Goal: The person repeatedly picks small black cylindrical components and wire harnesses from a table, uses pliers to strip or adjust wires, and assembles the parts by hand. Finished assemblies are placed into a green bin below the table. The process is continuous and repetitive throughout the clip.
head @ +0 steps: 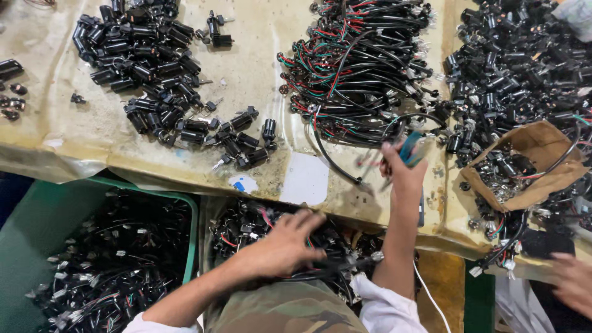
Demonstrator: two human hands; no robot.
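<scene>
Down low, the left hand (285, 245) rests palm-down on a box (213, 213) of wired parts at the tabletop's near edge, its fingers (308, 221) spread over the wires; whether they pinch anything I cannot tell. From under it a black cable (336, 268) runs right toward the other forearm. The right hand (402, 165) is raised over the tabletop (259, 74), its fingers closed around a blue-handled tool (410, 151), blurred. It sits just below a heap of harnesses (354, 61) with red, green and black wires, touching its near strands. 2 piles of black cylinders flank that heap: left pile (145, 61), right pile (518, 61). A torn cardboard tray (542, 145) lies right of the hand. A green bin (185, 203) of wired parts stands lower left. Another person's hand (573, 280) shows at lower right.
</scene>
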